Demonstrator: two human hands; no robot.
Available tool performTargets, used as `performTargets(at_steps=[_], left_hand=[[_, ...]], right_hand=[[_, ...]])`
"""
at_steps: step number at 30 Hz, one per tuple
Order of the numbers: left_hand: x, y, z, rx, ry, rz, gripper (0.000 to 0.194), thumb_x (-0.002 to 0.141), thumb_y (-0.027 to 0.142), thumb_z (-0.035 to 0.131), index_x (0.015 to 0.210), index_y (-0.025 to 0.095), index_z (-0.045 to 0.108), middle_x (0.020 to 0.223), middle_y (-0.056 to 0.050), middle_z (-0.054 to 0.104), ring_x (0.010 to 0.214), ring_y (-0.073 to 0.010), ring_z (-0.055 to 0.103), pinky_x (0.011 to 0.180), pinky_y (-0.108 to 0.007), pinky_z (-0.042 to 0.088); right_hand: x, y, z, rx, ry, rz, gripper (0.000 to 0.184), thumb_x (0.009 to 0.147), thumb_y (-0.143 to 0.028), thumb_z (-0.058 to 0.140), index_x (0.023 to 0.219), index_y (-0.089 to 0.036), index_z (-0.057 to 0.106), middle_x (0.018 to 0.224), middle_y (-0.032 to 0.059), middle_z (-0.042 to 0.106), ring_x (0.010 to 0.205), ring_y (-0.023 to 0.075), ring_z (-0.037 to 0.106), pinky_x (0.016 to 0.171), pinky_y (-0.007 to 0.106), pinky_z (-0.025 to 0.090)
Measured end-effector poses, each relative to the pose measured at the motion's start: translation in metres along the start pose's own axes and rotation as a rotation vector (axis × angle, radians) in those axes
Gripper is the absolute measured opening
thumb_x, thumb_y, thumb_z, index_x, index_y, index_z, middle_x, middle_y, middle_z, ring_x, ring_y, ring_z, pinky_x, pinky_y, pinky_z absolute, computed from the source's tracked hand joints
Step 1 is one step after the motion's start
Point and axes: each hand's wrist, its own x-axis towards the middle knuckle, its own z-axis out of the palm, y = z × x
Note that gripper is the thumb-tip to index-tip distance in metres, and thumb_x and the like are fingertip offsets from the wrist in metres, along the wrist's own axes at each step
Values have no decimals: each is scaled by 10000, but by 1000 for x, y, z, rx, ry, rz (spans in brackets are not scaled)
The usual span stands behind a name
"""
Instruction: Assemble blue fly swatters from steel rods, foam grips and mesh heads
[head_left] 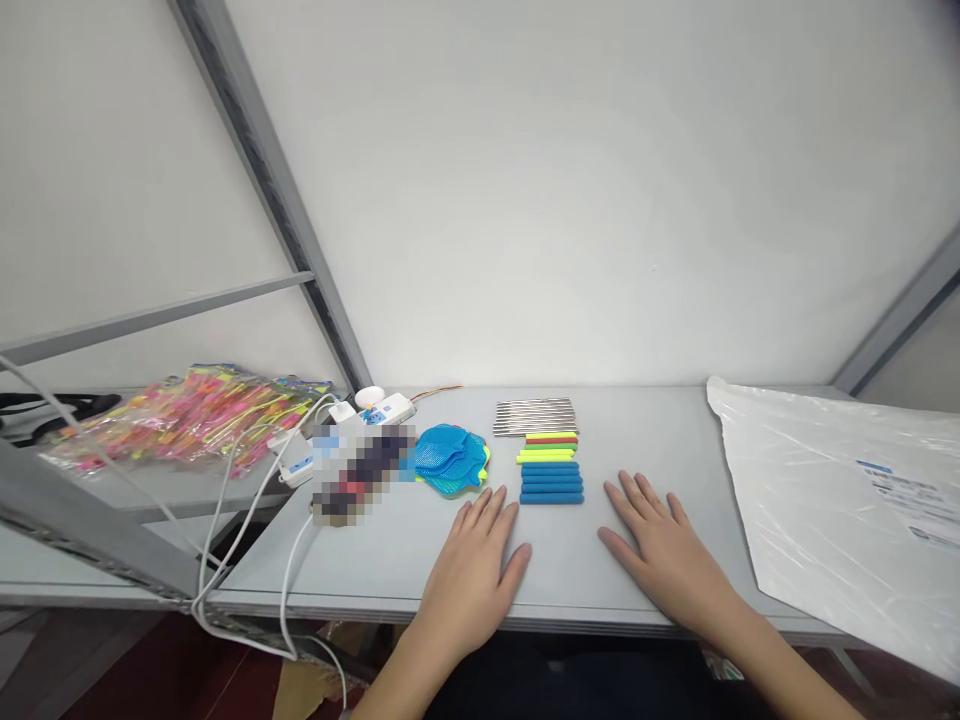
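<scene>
My left hand (478, 555) lies flat on the grey shelf top (559, 565), fingers stretched out, holding nothing. Flat and spread as well, my right hand (654, 540) rests farther right on the same surface. Between and beyond them is a column of foam-like tubes: several blue tubes (551, 484), then yellow-green tubes (546, 456) with a red one among them. Behind these, a row of thin silver metal rods (534, 416) lies side by side. Just past my left fingertips sits a stack of blue mesh pieces (451, 460) with yellow-green and red edges.
A large white plastic mailer (832, 500) with a label covers the right side. White power strips (386, 411) and cables (289, 570) run along the left. Clear bags of colourful items (202, 415) lie beyond a metal upright (262, 150). A blurred patch hides something left of the mesh.
</scene>
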Motion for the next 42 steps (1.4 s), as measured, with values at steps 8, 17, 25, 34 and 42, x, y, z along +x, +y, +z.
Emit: performTargets(at_steps=[8, 17, 25, 34, 42], left_hand=[[-1, 1, -1, -13, 16, 3, 470, 974, 443, 361, 1389, 240, 446, 1518, -56, 347, 1410, -274, 275, 1142, -499, 257], [-4, 0, 1, -45, 71, 30, 418, 972, 376, 399, 1365, 244, 452, 1488, -53, 398, 1393, -262, 310, 1140, -496, 261], [19, 11, -8, -138, 146, -67, 469, 943, 289, 411, 1404, 211, 364, 1401, -124, 419, 1258, -276, 437, 1022, -457, 390], [43, 17, 7, -98, 124, -102, 386, 845, 242, 513, 1229, 209, 541, 1177, -123, 544, 1049, -307, 521, 907, -480, 417], [44, -3, 49, 24, 377, -27, 154, 768, 287, 627, 914, 239, 615, 1008, -61, 619, 848, -249, 576, 795, -394, 430]], right_hand=[[0, -3, -4, -4, -22, 13, 684, 919, -629, 251, 1496, -261, 273, 1569, 27, 172, 1450, 278, 125, 1141, 555, 174], [-1, -7, -9, -26, -37, 14, 656, 944, -592, 216, 1496, -242, 272, 1572, 35, 176, 1451, 267, 112, 1144, 543, 169], [19, -14, -41, 6, -45, 51, 560, 936, -519, 319, 1328, -192, 549, 1414, 100, 500, 1268, 317, 482, 999, 484, 404], [191, -49, -66, -123, 3, -159, 306, 940, -297, 395, 893, -207, 684, 900, 79, 702, 801, 221, 641, 606, 287, 389], [285, -32, -28, -36, -151, -352, 207, 894, -303, 508, 908, -255, 709, 990, 42, 679, 871, 186, 615, 659, 256, 408]])
